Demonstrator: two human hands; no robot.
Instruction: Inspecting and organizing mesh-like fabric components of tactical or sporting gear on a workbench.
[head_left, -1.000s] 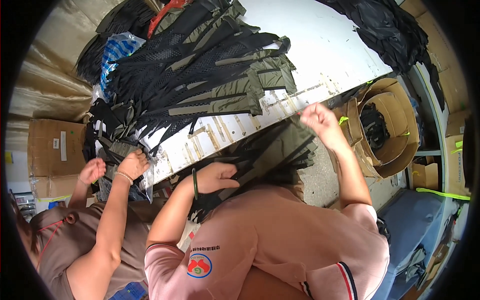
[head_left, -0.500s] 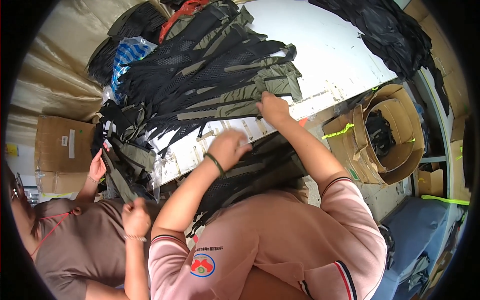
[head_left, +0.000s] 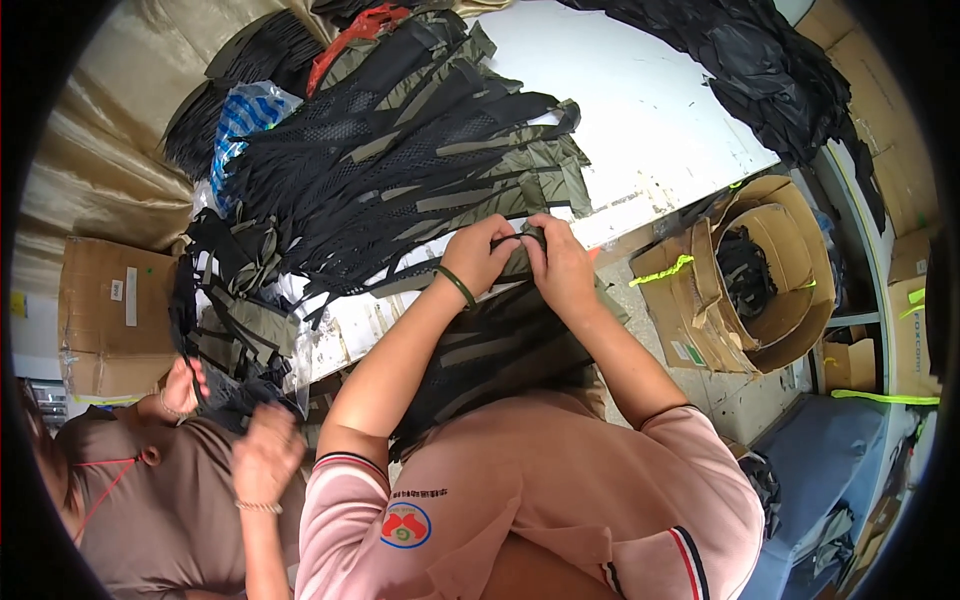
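Note:
Just over the table's near edge, my left hand and my right hand sit close together, thumbs and fingertips pinching one fabric piece. It is dark with an olive part and hangs down between my hands. A dark green bangle circles my left wrist. Right beyond my fingers spreads a heap of black mesh and olive fabric pieces, strips fanning out to the left. More black and olive pieces lie across my lap below my forearms.
A co-worker's hands handle dark fabric at the left. Black fabric is piled on the white table at far right. A cut-open cardboard box stands right, another box left. A blue-striped bag lies by the heap.
My left hand has moved up and right to join my right hand, and both now grip the fabric piece, drawn nearer the edge. The co-worker's hands have shifted.

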